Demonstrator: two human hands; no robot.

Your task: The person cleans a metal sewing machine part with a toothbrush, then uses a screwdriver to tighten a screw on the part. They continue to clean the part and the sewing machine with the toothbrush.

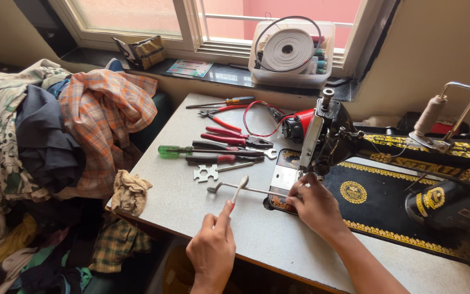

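Metal screwdriver (239, 191) in left hand (211, 251), right hand (315, 207) on sewing machine (387, 179)

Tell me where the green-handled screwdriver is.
In the head view, the green-handled screwdriver lies on the table, leftmost among the tools, beside the red-handled pliers, left of the sewing machine.

Daylight enters a white-framed window (191, 24) above a dark sill (213, 73) (beige walls (409, 60) either side).
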